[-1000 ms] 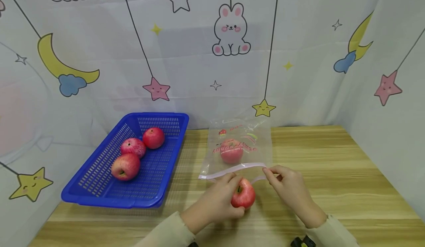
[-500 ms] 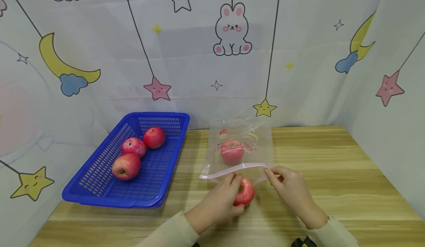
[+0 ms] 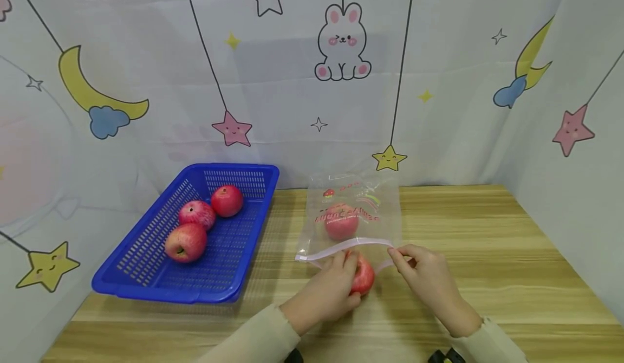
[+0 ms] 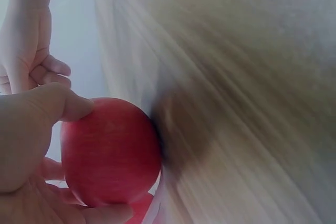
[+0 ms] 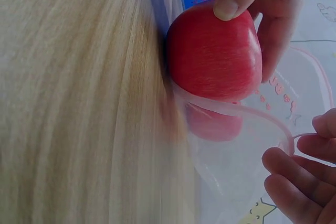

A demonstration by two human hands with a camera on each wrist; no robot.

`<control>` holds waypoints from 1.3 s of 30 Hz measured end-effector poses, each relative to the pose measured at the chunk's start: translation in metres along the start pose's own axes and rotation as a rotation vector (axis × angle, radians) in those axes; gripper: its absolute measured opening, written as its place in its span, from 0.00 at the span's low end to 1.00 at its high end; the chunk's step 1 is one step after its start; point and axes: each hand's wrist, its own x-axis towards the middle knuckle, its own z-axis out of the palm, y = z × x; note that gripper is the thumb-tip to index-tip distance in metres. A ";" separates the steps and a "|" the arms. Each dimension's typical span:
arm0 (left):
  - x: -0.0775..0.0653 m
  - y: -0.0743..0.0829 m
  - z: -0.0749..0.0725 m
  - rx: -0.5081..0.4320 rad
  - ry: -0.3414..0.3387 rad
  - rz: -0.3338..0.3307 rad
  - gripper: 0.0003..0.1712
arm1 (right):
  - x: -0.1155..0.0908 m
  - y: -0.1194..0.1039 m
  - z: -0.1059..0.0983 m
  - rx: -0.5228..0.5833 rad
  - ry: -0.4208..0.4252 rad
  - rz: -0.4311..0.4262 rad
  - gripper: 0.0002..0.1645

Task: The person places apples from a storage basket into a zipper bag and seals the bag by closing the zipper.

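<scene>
While gripping a red apple (image 3: pixel 363 277) in the left hand (image 3: pixel 329 290) at lower centre, right by the open mouth of a clear zip bag (image 3: pixel 379 230), also got the bag's lilac edge (image 3: pixel 363 240) pinched in the right hand (image 3: pixel 425 273), a bit further right; can't tell how far in, if at all; can spot a second apple (image 3: pixel 341 223) inside, mid-frame; plus got three more apples (image 3: pixel 196 215) in a blue basket (image 3: pixel 221 263) on the table (image 3: pixel 487 276), left of frame.

The apples (image 5: pixel 212 51) look smooth and glossy, kinda waxy. The bag (image 3: pixel 317 235) is thin clear plastic, shiny and a bit wrinkly. The basket (image 3: pixel 221 257) seems like hard plastic, slight sheen. Table (image 3: pixel 487 254)'s smooth wood grain, backdrop (image 3: pixel 280 76)'s creased matt cloth, sleeves (image 3: pixel 260 337) are matt fabric too.
</scene>
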 end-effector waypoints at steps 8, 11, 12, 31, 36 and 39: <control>0.005 0.001 0.002 0.004 -0.006 -0.025 0.44 | 0.000 0.001 0.002 0.005 0.005 -0.022 0.03; 0.006 0.000 0.002 0.009 -0.001 -0.032 0.42 | 0.000 0.001 0.001 0.005 0.007 -0.025 0.03; 0.006 0.000 0.002 0.012 0.000 -0.031 0.41 | 0.000 0.001 0.001 0.005 0.008 -0.024 0.03; 0.013 0.004 0.011 0.044 0.014 -0.086 0.35 | 0.000 0.000 -0.001 0.018 -0.021 0.015 0.03; 0.017 0.006 0.014 0.011 0.035 -0.131 0.34 | 0.000 0.001 0.000 0.014 -0.022 0.031 0.03; 0.020 0.006 0.016 0.003 0.043 -0.151 0.33 | 0.001 0.001 0.000 0.018 -0.021 0.027 0.03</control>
